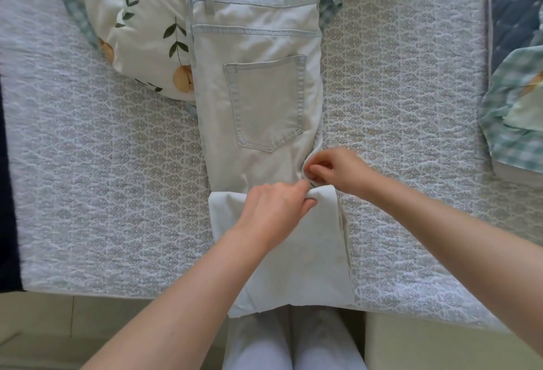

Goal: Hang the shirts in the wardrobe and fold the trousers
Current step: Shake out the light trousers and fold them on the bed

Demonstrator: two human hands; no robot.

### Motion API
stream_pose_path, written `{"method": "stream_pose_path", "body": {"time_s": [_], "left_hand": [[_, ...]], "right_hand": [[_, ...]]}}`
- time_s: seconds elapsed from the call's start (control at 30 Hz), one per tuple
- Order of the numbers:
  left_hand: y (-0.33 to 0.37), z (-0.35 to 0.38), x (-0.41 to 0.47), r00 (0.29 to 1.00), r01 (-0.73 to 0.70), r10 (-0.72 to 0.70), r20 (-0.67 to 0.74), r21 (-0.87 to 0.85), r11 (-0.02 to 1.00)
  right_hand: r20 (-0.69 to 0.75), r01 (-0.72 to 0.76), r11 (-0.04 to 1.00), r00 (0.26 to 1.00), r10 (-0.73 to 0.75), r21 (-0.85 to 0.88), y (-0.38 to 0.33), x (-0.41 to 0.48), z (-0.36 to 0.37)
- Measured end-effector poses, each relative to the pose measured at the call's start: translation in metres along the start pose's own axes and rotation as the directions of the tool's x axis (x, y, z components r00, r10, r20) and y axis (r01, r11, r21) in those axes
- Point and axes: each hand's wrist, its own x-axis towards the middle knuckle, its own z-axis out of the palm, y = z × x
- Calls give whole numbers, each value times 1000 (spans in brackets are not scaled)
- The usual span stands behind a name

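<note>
A pair of pale denim trousers point(258, 55) lies lengthwise on the bed, folded in half along the legs, back pocket up and waistband at the far end. The leg ends are folded back towards the seat and reach just below the pocket. My left hand point(276, 205) grips the folded-over leg hem, fingers curled round its edge. At the trousers' right edge, my right hand point(338, 169) pinches the fabric beside the hem. The two hands almost touch.
A patterned quilt point(117, 178) covers the bed, whose near edge is at the bottom. A floral pillow point(138, 25) lies at the far left beside the trousers. Checked blue-green fabric point(514, 122) lies at the right edge. My legs point(293, 349) stand below the bed's edge.
</note>
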Motion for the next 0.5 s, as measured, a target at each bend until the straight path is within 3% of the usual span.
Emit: {"method": "stream_pose_path", "body": {"time_s": [0.1, 0.27, 0.33, 0.4, 0.43, 0.5], "left_hand": [[-5, 5, 16, 1000, -14, 14, 0, 64, 998], [-10, 22, 55, 999, 0, -2, 40, 47, 999], [-11, 31, 62, 999, 2, -3, 41, 28, 1000], [-13, 38, 63, 1000, 19, -19, 22, 9, 1000], [-15, 42, 63, 999, 42, -42, 1, 0, 999], [-19, 45, 63, 995, 98, -99, -25, -40, 994]], "right_hand": [[260, -297, 896, 941, 216, 330, -8, 14, -10], [440, -422, 860, 856, 273, 287, -7, 26, -29], [375, -372, 898, 887, 269, 235, -7, 25, -26], [160, -205, 977, 968, 193, 61, -4, 19, -23], [7, -109, 990, 994, 110, -84, -1, 15, -21], [-241, 53, 935, 960, -144, -350, 7, 3, -19]]}}
